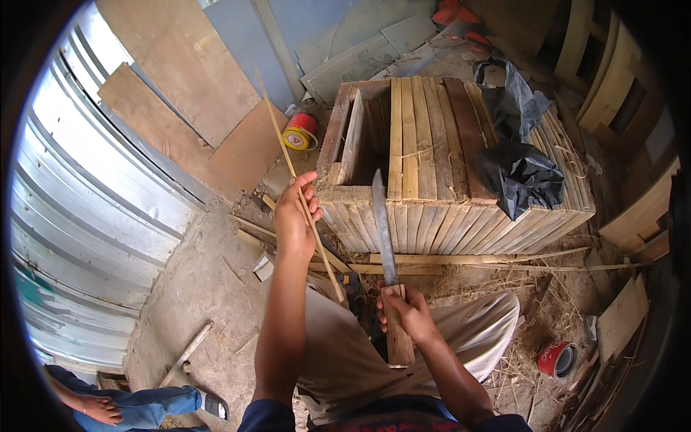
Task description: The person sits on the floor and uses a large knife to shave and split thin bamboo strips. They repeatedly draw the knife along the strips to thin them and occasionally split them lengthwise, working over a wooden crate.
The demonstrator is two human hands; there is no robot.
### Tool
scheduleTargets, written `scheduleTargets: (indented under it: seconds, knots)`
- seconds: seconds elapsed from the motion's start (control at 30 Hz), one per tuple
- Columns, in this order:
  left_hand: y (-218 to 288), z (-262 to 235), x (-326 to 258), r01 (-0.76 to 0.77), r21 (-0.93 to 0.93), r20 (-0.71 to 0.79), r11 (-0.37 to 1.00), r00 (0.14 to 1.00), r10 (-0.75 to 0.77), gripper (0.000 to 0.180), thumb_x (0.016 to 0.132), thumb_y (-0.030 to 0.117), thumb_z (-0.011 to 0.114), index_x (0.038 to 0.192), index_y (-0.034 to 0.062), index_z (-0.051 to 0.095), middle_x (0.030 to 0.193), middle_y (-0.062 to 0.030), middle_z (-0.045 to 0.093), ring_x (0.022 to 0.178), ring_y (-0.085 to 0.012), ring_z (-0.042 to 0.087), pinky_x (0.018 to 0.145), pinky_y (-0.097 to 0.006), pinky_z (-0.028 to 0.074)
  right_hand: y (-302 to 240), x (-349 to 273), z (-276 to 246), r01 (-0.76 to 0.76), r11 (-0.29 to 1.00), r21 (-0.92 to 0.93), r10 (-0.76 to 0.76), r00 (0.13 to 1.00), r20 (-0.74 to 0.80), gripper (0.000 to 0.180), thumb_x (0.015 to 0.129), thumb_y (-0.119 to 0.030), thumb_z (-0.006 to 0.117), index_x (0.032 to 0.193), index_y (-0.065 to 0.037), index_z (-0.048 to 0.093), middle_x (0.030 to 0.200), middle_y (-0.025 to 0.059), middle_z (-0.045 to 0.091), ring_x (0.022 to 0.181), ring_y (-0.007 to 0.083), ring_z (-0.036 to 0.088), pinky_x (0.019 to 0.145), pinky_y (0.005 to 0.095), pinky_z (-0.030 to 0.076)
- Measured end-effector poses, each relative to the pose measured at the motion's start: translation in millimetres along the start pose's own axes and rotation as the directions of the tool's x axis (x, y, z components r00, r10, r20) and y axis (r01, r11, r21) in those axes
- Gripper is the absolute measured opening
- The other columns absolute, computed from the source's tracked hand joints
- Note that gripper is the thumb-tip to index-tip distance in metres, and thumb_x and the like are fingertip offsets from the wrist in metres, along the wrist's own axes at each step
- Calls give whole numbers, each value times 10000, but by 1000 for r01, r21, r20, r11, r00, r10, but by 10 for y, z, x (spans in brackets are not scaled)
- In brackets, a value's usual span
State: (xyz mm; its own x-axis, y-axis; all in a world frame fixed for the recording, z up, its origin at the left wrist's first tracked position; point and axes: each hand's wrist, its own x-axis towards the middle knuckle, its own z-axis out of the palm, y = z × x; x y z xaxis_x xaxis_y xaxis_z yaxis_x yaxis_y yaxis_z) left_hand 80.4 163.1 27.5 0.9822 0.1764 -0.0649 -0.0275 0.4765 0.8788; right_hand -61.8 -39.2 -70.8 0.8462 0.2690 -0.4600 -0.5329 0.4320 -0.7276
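My left hand point(294, 218) grips a long thin bamboo strip point(281, 142), which slants from the upper left down toward my lap. In my right hand point(405, 311) is a long knife point(384, 229); my fingers wrap its thick wooden handle point(398, 335), and its blade points up and away from me. Blade and strip are apart. Just beyond both hands stands a slatted wooden box point(432, 230), its top open at the left and covered with slats elsewhere. The blade's tip overlaps the box's near edge in the view; I cannot tell if they touch.
Black plastic bags point(524, 176) lie on the box. Loose strips point(461, 258) and shavings point(497, 288) litter the floor. A red-and-yellow can point(300, 132) stands behind; a red can point(557, 359) lies right. Corrugated metal point(93, 216) walls the left. Another person's leg point(155, 407) shows lower left.
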Motion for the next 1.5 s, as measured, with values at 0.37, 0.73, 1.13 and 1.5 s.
scheduleTargets:
  seconds: [0.37, 0.73, 1.13, 1.5]
  knots:
    - [26, 64, -72, 12, 88, 148, 996, 989, -25, 413, 1055, 375, 520, 1325, 72, 593, 771, 52, 422, 619, -56, 369, 542, -213, 315, -279, -162, 231, 605, 774, -187, -599, 795, 96, 386, 1023, -158, 606, 1340, 12, 466, 783, 54, 606, 655, 127, 586, 576, 288, 504]
    - [-175, 114, -68, 187, -270, 231, 944, 965, -125, 175, 1015, 59, 586, 1188, 57, 616, 1311, -170, 611, 1306, -313, 556, 1119, -521, 461, -319, -222, 186, 563, 712, -420, -648, 758, -83, 294, 882, -82, 790, 1094, 12, 610, 913, 83, 720, 787, 78, 640, 710, 250, 524]
    - [-169, 190, -114, 106, -117, 124, 987, 988, -92, 330, 1028, 186, 601, 1300, 0, 567, 1322, -215, 619, 1244, -325, 612, 1029, -473, 529, -71, -281, 47, 486, 873, -48, -488, 868, -93, 275, 925, -47, 731, 1119, -14, 540, 827, 59, 632, 660, 122, 607, 583, 289, 523]
    - [176, 54, 105, -150, -288, 29, 946, 986, 165, 280, 1063, 263, 542, 1282, 90, 564, 829, 15, 516, 648, -82, 447, 590, -243, 394, 502, -308, -473, 203, 960, 191, -197, 979, -51, 235, 984, -156, 670, 1105, -8, 532, 840, 107, 629, 624, 177, 596, 566, 342, 523]
